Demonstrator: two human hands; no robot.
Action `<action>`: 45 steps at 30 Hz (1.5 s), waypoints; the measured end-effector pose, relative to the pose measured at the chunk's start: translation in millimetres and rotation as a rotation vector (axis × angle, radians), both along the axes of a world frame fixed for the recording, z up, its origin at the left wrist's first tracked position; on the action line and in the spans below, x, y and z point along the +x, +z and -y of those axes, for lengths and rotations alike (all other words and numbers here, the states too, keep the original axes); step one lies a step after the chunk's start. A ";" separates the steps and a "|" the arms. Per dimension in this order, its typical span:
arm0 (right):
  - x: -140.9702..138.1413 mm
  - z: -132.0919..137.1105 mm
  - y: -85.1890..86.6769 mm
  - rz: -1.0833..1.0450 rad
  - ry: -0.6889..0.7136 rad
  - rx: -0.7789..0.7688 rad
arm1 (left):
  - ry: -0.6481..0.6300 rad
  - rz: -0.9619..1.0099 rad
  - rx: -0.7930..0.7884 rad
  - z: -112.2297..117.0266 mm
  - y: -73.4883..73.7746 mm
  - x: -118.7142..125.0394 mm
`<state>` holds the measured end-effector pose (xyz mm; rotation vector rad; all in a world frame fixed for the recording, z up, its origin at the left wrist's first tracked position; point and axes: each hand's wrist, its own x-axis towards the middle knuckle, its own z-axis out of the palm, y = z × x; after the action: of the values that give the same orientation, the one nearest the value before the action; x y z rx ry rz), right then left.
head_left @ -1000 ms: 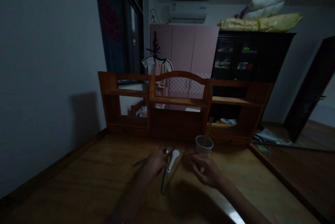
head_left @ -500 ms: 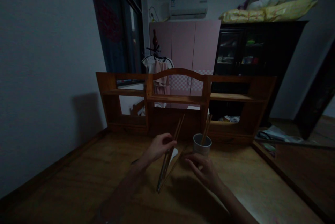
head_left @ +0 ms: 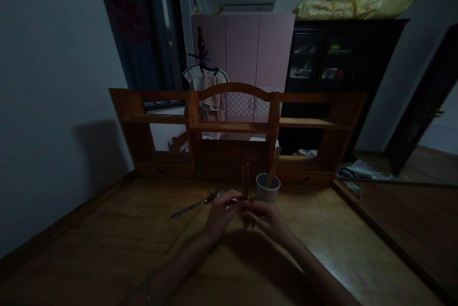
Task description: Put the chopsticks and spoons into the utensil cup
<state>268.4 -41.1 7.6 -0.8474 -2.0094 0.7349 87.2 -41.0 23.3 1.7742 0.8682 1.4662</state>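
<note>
My left hand (head_left: pixel 222 212) and my right hand (head_left: pixel 266 218) meet over the wooden desk (head_left: pixel 107 248), both closed round a bundle of wooden chopsticks (head_left: pixel 245 179) held upright between them. Right behind the hands stands a pale cup (head_left: pixel 267 187) with more chopsticks (head_left: pixel 274 165) leaning out of it. A metal spoon (head_left: pixel 193 204) lies on the desk to the left of my left hand. The room is dim and small details are hard to see.
A wooden shelf unit (head_left: pixel 236 127) runs along the back of the desk. A grey wall is at the left. Beyond the shelf are a pink wardrobe (head_left: pixel 250 53), a dark cabinet (head_left: pixel 332 62) with bedding on top, and hanging clothes (head_left: pixel 207 91).
My left hand lifted chopsticks off the desk and brought them upright toward the right hand, which now also grips them. The view shifted slightly down and to the right.
</note>
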 end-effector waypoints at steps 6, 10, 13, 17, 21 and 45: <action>3.7 -0.4 5.2 0.052 0.062 -0.021 | -0.015 0.019 -0.095 5.2 -11.1 3.6; 4.5 0.2 8.3 0.062 0.081 -0.028 | -0.042 0.057 -0.139 7.9 -11.4 5.1; 5.0 1.3 8.9 0.061 0.089 -0.018 | -0.036 0.068 -0.127 8.9 -11.4 6.0; 4.7 2.1 8.6 0.056 0.082 0.010 | 0.022 0.062 -0.101 11.0 -10.6 7.5; 4.6 2.1 8.5 0.065 0.078 0.000 | 0.034 0.074 -0.108 11.5 -9.7 8.6; 6.5 4.0 10.8 0.090 0.096 -0.015 | 0.000 0.085 -0.178 7.9 -15.7 8.7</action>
<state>275.0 -45.1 18.4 -0.8099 -2.1393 0.7794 95.9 -48.9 7.6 1.5704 0.9245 1.4073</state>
